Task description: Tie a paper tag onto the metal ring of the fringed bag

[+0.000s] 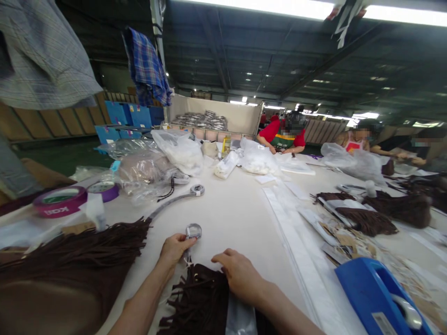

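Note:
My left hand [174, 249] pinches a small clear round piece [193, 231] just above the white table [230, 214]. My right hand [239, 274] lies with curled fingers on a dark brown fringed piece [199, 300] at the near edge. What its fingers grip, if anything, is hidden. A clear plastic sleeve [240, 321] lies over that fringe between my forearms. A larger pile of brown fringed material [70, 265] spreads to the left of my left arm.
Purple tape rolls [61, 201] and plastic bags [167, 153] sit at the left. A blue tape dispenser [377, 298] stands at the near right, with long white strips [300, 242] and more brown fringe [370, 218] beyond. Other people [284, 135] work at the far side.

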